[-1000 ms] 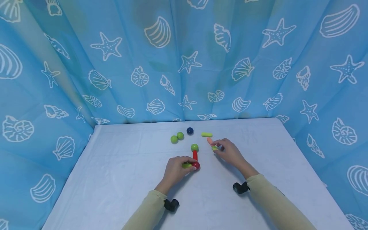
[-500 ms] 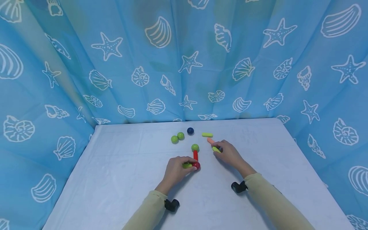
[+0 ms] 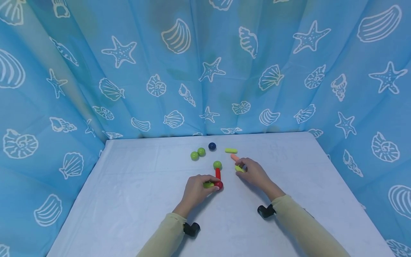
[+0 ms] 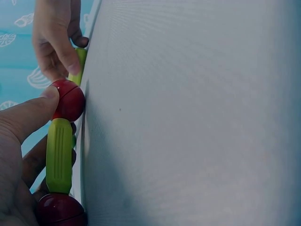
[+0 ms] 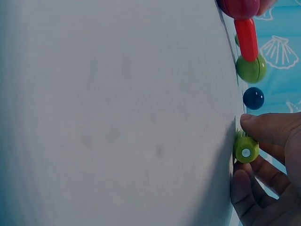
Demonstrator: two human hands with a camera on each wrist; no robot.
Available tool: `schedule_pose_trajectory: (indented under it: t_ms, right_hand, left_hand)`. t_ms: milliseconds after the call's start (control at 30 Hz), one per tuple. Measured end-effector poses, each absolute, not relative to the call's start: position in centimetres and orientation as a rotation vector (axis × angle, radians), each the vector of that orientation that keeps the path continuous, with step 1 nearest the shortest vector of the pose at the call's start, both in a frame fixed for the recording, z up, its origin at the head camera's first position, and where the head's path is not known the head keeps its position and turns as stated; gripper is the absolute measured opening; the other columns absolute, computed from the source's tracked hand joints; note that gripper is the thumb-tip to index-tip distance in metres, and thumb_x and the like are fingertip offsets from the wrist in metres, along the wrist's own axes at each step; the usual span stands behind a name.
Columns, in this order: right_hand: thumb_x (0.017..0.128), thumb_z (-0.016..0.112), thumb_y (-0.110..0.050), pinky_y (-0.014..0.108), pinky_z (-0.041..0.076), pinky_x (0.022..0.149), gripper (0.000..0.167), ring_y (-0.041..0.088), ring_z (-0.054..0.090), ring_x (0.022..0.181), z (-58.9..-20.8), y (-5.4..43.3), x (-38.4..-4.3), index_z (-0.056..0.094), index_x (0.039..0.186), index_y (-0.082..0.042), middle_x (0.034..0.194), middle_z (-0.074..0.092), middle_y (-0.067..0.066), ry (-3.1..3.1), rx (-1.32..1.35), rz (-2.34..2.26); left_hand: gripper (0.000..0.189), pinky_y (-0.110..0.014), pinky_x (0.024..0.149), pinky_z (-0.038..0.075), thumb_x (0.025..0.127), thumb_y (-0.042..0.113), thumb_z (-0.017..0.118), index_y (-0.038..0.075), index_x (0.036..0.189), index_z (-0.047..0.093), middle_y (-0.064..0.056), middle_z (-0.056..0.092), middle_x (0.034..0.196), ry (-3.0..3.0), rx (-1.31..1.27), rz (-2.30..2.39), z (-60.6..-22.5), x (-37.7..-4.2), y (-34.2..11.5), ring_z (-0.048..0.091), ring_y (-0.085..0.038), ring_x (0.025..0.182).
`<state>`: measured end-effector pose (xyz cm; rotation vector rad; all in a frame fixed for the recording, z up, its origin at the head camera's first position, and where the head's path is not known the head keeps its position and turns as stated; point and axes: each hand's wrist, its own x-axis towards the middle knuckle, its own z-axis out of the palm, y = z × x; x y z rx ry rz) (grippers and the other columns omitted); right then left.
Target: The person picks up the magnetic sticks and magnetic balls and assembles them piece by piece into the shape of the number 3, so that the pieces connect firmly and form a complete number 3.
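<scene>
My left hand (image 3: 197, 188) grips a joined toy piece near the middle of the table, its thumb on a red ball (image 4: 69, 100). From that ball a yellow-green stick (image 4: 59, 155) runs back under the palm to a second red ball (image 4: 62, 210). A red stick (image 3: 218, 174) leads from the front red ball away to a green ball (image 3: 217, 164). To the right, my right hand (image 3: 255, 174) pinches another yellow-green stick (image 3: 239, 169) between thumb and fingers, low over the cloth. A pale round spot shows on that stick's end (image 5: 246, 152).
Two loose green balls (image 3: 194, 156) and a dark blue ball (image 3: 212, 146) lie toward the back. A yellow-green stick (image 3: 231, 150) lies beyond an orange stick (image 3: 234, 157), which is close to my right fingertips. Behind the white-covered table (image 3: 135, 200) hangs a blue shell-print curtain (image 3: 205, 92).
My right hand has drawn slightly nearer to me with its yellow-green stick, which has turned a little in the fingers. My left hand and the joined piece stay in place.
</scene>
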<state>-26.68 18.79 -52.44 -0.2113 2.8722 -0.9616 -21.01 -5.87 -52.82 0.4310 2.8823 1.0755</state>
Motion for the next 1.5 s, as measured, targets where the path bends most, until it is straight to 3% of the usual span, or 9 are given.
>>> schedule_pose_trajectory:
  t_ms: [200, 567, 1067, 1500]
  right_hand:
    - [0.089, 0.080, -0.019, 0.035, 0.053, 0.079, 0.036, 0.019, 0.059, 0.088, -52.42, 18.35, -26.74, 0.070, 0.123, -0.014, 0.099, 0.064, 0.003, 2.896, -0.254, -0.908]
    - [0.090, 0.078, -0.018, 0.039, 0.054, 0.081, 0.027, 0.021, 0.060, 0.089, -52.34, 18.08, -26.51, 0.068, 0.115, -0.017, 0.099, 0.066, 0.003, 2.925, -0.235, -0.891]
    - [0.091, 0.077, -0.019, 0.034, 0.053, 0.074, 0.039, 0.019, 0.057, 0.082, -52.00, 18.11, -26.62, 0.069, 0.129, -0.019, 0.092, 0.062, 0.002, 2.879, -0.204, -0.861]
    - [0.092, 0.076, -0.022, 0.030, 0.047, 0.066, 0.041, 0.018, 0.053, 0.072, -51.74, 17.85, -26.91, 0.066, 0.132, -0.017, 0.080, 0.058, 0.002, 2.830, -0.193, -0.832]
  left_hand:
    - [0.027, -0.037, 0.089, 0.050, 0.088, 0.032, 0.082, 0.030, 0.114, 0.078, 0.009, 0.073, 0.110, 2.882, 0.420, 1.077, -52.81, -21.01, -5.88, 0.062, -0.014, 0.103]
    - [0.027, -0.039, 0.090, 0.050, 0.087, 0.031, 0.082, 0.029, 0.114, 0.079, 0.009, 0.074, 0.110, 2.896, 0.429, 1.079, -52.90, -21.00, -5.81, 0.063, -0.015, 0.104]
    - [0.027, -0.040, 0.092, 0.050, 0.088, 0.031, 0.082, 0.028, 0.114, 0.078, 0.008, 0.074, 0.111, 2.878, 0.423, 1.096, -52.63, -20.90, -5.80, 0.063, -0.016, 0.106]
    - [0.027, -0.038, 0.090, 0.050, 0.087, 0.032, 0.082, 0.029, 0.114, 0.078, 0.009, 0.074, 0.110, 2.888, 0.430, 1.083, -52.81, -20.96, -5.80, 0.063, -0.015, 0.105]
